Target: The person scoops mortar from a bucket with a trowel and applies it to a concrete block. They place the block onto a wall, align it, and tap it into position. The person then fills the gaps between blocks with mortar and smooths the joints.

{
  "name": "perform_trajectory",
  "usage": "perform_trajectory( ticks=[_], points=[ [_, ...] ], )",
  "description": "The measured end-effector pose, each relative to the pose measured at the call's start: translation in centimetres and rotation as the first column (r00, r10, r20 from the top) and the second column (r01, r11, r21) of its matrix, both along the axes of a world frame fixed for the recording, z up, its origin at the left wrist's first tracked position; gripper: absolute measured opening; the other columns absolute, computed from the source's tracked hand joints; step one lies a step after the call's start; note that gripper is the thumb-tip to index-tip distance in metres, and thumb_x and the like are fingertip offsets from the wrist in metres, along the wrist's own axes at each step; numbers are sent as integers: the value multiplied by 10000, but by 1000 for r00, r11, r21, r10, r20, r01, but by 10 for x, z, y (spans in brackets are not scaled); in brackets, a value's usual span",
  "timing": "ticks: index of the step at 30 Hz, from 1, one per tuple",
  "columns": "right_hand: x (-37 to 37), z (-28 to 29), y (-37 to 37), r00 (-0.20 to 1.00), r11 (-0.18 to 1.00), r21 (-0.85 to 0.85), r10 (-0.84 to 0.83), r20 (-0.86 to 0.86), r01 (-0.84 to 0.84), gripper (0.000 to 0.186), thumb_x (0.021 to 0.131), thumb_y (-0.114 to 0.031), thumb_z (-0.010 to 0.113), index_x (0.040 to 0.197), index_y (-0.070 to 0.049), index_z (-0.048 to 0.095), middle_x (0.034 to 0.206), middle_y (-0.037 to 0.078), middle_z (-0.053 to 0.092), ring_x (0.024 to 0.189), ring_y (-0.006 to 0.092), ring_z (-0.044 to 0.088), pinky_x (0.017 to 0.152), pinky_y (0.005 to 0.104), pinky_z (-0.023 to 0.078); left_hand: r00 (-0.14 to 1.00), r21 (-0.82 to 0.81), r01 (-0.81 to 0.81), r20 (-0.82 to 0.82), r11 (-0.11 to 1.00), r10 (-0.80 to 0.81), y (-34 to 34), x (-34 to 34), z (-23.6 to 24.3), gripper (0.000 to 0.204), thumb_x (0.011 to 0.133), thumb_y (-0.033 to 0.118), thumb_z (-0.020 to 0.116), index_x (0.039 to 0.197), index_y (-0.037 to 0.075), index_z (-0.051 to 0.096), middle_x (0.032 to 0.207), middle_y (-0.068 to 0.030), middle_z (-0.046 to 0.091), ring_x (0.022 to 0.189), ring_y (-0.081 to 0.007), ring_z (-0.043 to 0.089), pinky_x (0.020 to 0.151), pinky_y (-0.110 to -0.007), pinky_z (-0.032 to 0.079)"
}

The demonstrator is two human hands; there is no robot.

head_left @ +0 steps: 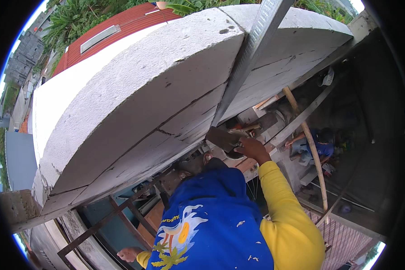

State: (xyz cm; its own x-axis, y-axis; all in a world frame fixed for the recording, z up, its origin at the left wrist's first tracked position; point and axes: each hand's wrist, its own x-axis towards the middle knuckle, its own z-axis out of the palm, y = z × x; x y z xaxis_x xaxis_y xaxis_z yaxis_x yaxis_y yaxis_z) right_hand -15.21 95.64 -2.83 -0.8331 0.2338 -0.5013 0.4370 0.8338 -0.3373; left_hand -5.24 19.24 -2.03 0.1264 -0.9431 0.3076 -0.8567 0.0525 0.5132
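Note:
My right hand (255,150) is closed on the handle of a trowel, whose flat, grey, roughly rectangular blade (222,138) points left toward the wall. Under the trowel is a bucket (235,155), partly hidden by the blade and hand; its contents are hard to make out. At the lower left, my left hand (129,254) hangs beside a rusty metal frame (94,228), its fingers curled with nothing visible in them. A pale block wall (184,85) with dark joints rises in front of me.
A metal channel (256,45) slants across the wall top. Far below at right, a person in blue (321,146) sits behind a leaning bamboo pole (311,146). My feet are on planks (171,180) high up. A red roof (108,36) lies beyond the wall.

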Motion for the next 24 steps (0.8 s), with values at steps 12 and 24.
perform_trajectory(
  ticks=[12, 24],
  points=[
    [192, -137, 4, 697, 725, 11, -666, 267, 688, 633, 881, -475, 835, 1272, 3, 694, 1228, 271, 750, 1193, 444, 709, 1030, 521, 549, 474, 874, 485, -260, 3, -841, 204, -134, -58, 739, 1078, 610, 443, 1417, -10, 655, 1399, -343, 651, 1333, -517, 598, 1135, -582, 484],
    [239, -169, -59, 268, 275, 11, -946, 185, 962, 631, 860, -443, 837, 1269, 14, 693, 1265, 279, 736, 1255, 436, 682, 1068, 506, 523, 4, 905, 54, -423, -422, -906, 262, -240, -46, 746, 1065, 588, 534, 1454, -44, 615, 1426, -329, 641, 1385, -479, 574, 1166, -542, 463]
  ],
)
